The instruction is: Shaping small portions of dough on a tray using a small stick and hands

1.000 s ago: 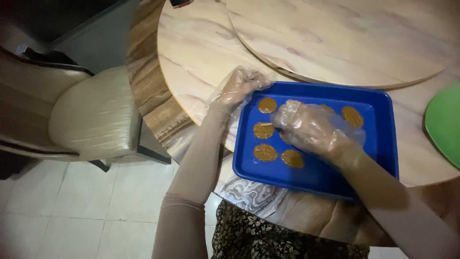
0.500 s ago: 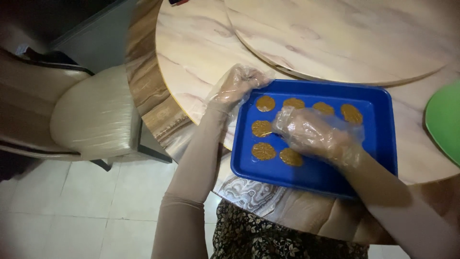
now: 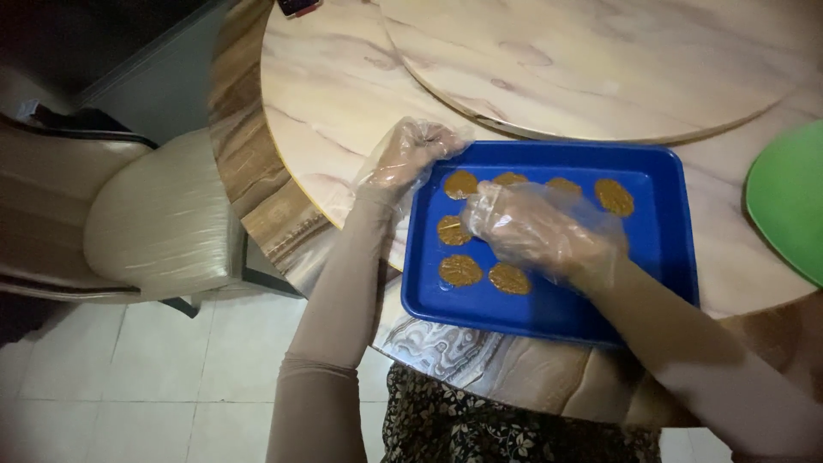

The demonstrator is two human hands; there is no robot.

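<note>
While right hand point(image 3: 536, 231) hovers, blue tray point(image 3: 660, 249) holds approx. seven patties point(image 3: 461, 270).

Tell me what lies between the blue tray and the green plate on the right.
Head view: only bare marble tabletop separates the blue tray from the green plate. Nothing stands in that gap.

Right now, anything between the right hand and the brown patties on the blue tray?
Nothing visible. The right hand, in a clear plastic glove, hovers low over the brown patties on the blue tray. The left hand sits at the tray's far-left corner, clear of them.
</note>
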